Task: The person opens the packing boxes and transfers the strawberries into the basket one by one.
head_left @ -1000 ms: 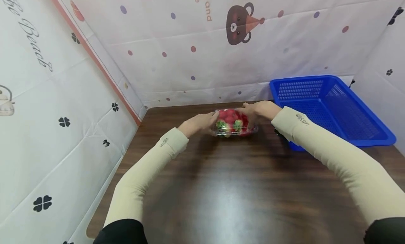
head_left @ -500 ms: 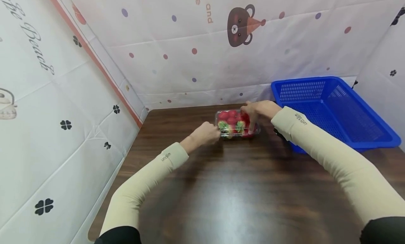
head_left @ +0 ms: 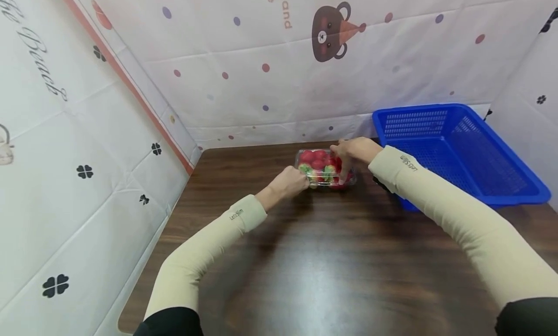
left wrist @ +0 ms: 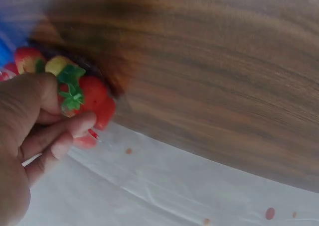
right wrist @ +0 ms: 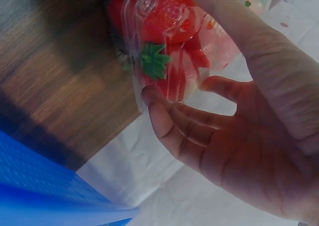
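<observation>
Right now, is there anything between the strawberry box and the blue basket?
Yes: the right hand is at the end of the strawberry box nearest the blue basket, and the right sleeve hides part of the basket.

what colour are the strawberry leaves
Green; the strawberry leaves show best in the right wrist view.

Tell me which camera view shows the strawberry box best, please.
The head view: the clear plastic strawberry box appears almost whole, only partly covered by left hand and right hand. Right wrist shows it closer, but cut off; left wrist shows only a hand-covered part.
</observation>
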Available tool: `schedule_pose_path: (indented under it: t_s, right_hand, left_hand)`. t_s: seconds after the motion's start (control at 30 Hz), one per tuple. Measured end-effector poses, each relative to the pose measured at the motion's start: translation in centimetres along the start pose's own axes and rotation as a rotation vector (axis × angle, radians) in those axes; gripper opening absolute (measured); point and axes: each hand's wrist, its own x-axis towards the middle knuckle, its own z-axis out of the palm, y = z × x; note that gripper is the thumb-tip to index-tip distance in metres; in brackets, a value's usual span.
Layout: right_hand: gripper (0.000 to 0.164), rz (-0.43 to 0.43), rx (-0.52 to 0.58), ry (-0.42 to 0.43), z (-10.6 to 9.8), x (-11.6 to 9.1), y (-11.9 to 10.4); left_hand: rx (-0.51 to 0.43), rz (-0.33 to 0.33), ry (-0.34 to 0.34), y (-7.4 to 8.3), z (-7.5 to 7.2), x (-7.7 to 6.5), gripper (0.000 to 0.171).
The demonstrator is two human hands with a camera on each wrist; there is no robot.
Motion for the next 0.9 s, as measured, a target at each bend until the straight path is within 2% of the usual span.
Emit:
schedule_pose_path:
  t_s: [0.13, 0.27, 0.5, 0.7, 0.9]
  right_hand:
    - [0.117, 0.019, -0.001, -0.002, 0.1, -0.2, 0.0]
    - [0.117, 0.029, -0.007, -0.003, 0.0, -0.3, 0.1]
    - [0.116, 0.036, -0.01, -0.046, 0.0, -0.1, 0.6]
    - [0.119, 0.049, -0.021, -0.03, -0.5, 0.1, 0.5]
    - [0.126, 0.07, -0.072, -0.076, -0.5, 0.4, 0.1]
  left_hand:
    - [-0.07, 0.006, 0.005, -0.5, 0.2, 0.1, 0.013]
    - [-0.131, -0.009, 0.004, -0.6, 0.0, 0.2, 0.013]
    - [-0.151, 0.005, -0.028, -0.9, -0.4, 0.6, 0.011]
    - [-0.157, 0.003, -0.059, -1.2, -0.7, 0.6, 0.006]
    - [-0.184, 0.03, -0.02, -0.8, -0.6, 0.6, 0.008]
